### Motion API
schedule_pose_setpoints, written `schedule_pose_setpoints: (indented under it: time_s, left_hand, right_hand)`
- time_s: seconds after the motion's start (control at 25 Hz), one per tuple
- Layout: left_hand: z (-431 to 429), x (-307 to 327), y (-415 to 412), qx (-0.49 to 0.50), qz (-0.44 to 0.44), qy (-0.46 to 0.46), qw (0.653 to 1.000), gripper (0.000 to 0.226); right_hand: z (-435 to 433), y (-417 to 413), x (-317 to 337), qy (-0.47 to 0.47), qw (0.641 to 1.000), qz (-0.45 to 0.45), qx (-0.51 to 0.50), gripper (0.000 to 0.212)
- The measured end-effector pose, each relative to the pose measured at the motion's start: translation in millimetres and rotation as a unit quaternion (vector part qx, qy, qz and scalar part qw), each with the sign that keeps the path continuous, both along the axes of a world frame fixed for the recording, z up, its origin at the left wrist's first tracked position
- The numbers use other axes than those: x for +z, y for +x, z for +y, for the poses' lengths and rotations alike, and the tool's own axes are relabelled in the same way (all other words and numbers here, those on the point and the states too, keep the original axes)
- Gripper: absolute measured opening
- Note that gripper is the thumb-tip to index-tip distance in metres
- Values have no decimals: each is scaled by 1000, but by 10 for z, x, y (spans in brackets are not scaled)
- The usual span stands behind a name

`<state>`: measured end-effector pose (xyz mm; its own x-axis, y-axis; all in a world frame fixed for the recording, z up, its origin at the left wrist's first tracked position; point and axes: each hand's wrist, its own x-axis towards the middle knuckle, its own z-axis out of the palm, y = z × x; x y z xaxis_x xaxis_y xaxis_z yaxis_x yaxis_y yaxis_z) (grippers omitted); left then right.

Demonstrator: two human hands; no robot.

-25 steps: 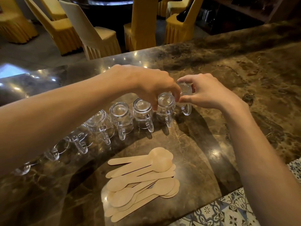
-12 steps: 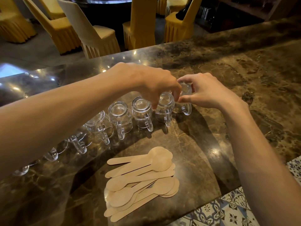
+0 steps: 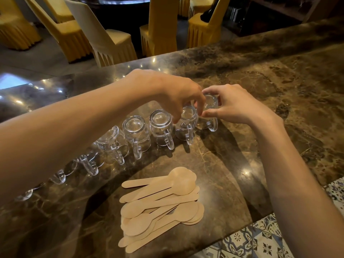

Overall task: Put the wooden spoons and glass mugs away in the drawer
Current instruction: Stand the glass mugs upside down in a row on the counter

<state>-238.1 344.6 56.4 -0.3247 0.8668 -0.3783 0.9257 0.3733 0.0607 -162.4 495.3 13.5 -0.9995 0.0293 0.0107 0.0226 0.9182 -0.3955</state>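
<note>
Several small glass mugs (image 3: 136,134) stand upside down in a curved row on the brown marble counter (image 3: 279,94), handles toward me. My left hand (image 3: 178,95) reaches across and grips the base of the second mug from the right (image 3: 186,125). My right hand (image 3: 234,105) pinches the rightmost mug (image 3: 210,107) between thumb and fingers. Both mugs look to be still on the counter. A pile of flat wooden spoons (image 3: 162,203) lies nearer to me. My left forearm hides the mugs at the row's left end. No drawer is in view.
Yellow and cream covered chairs (image 3: 104,38) stand beyond the counter's far edge around a dark table. Patterned blue floor tiles (image 3: 260,239) show past the counter's near right edge. Bare marble stretches to the right of the mugs.
Both hands stay on the two rightmost mugs with only slight finger shifts. The mugs and spoons have not visibly moved.
</note>
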Motion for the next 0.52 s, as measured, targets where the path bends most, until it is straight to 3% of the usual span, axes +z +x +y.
schedule_pose_setpoints:
  time_s: [0.24,0.4,0.52]
  left_hand:
    - [-138,-54,46,30,7,54,998,70]
    - [-568,-62,290,84,27,238,967,54]
    - [-972,-126,577,132,54,370,918,44]
  right_hand:
    - [-19,56,-44,-19,1000,21,-9,74]
    - [-113,100,-35,8,997,65,-28,75]
    - [-312,214,20,-3,983,180,-42,59]
